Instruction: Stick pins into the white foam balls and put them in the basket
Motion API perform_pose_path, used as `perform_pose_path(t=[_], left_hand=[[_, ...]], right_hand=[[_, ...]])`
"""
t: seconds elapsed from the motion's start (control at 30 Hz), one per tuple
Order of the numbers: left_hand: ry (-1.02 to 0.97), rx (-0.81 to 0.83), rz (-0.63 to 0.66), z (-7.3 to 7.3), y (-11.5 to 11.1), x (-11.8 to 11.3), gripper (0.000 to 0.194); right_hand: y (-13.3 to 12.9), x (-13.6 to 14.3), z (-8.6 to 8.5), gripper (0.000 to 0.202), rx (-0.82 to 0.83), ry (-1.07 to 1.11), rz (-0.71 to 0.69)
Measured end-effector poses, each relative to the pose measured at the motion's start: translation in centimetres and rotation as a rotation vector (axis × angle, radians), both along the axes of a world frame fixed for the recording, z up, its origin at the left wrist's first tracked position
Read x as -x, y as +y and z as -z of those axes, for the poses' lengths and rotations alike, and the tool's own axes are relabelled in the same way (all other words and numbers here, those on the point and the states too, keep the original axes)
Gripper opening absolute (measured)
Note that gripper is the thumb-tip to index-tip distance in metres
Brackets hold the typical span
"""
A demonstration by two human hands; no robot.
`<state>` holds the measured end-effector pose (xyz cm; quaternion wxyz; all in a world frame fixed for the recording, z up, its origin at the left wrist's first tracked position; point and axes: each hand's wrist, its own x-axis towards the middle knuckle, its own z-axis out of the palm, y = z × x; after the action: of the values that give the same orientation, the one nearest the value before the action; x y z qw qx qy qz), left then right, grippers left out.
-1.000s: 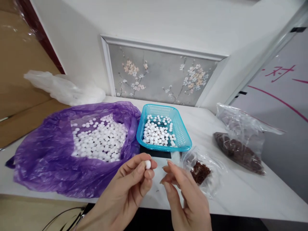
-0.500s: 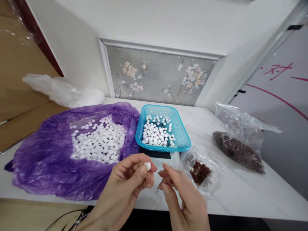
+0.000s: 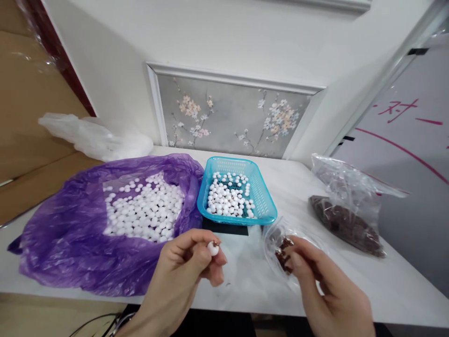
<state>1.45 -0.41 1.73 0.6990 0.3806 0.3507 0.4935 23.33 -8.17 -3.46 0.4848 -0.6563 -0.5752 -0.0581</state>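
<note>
Between thumb and fingertips my left hand (image 3: 185, 276) pinches a small white ball (image 3: 213, 249). A tiny brown bit shows on top of the ball. My right hand (image 3: 326, 281) is over a small clear plastic bag (image 3: 271, 248) holding reddish-brown pieces (image 3: 283, 257). Its thumb and index finger are drawn together there, and whatever they grip is hidden. Beyond my hands stands a blue plastic basket (image 3: 271, 201) with many white balls (image 3: 226, 199), some showing brown bits. To the left, an opened purple plastic bag (image 3: 70, 238) is spread around a large heap of white balls (image 3: 147, 210).
A zip bag (image 3: 347, 224) of dark brown material lies at the right on the white table (image 3: 231, 281). White plastic (image 3: 101, 138) is bunched at the back left, beside cardboard (image 3: 31, 117). A whiteboard (image 3: 403, 154) leans on the right.
My right hand has moved right, away from the ball, to the small bag of brown pieces. A brown bit now shows on the ball in my left hand. The view has tilted slightly.
</note>
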Motion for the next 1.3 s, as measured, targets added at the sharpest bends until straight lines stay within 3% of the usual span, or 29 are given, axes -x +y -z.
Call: perform_pose_path(t=[0.13,0.23,0.33,0.43,0.57,0.8,1.07,1.3], left_hand=[[-0.031,0.041,0.057,0.1,-0.2,-0.3,0.026],[-0.014,0.004,0.085,0.3,-0.5,-0.7,0.028],[0.048,-0.043,0.092,0.4,-0.7,-1.0,0.026],[0.126,-0.080,0.076,0.4,-0.9,-0.8,0.024],[0.152,-0.094,0.103,0.3,-1.2,-0.3,0.027],[0.161,-0.030,0.076,-0.3,-1.6,-0.7,0.037],[0.172,-0.005,0.207,-0.6,-1.3,-0.1,0.039],[0.169,0.031,0.340,-0.1,-1.0,0.3,0.040]], right_hand=[[-0.4,-0.8,-0.6,0.020,0.049,0.031,0.026],[-0.1,1.7,-2.2,0.015,-0.027,0.072,-0.147],[0.8,5.0,-3.6,0.024,-0.118,0.130,-0.387],[1.8,7.2,-4.1,0.022,-0.195,0.244,-0.460],[2.4,8.1,-3.9,0.022,-0.262,0.234,-0.443],[2.6,8.0,-4.0,0.020,-0.291,-0.001,-0.401],[2.8,8.3,-4.3,0.020,-0.389,-0.119,-0.344],[3.2,7.2,-5.1,0.021,-0.372,-0.233,-0.473]])
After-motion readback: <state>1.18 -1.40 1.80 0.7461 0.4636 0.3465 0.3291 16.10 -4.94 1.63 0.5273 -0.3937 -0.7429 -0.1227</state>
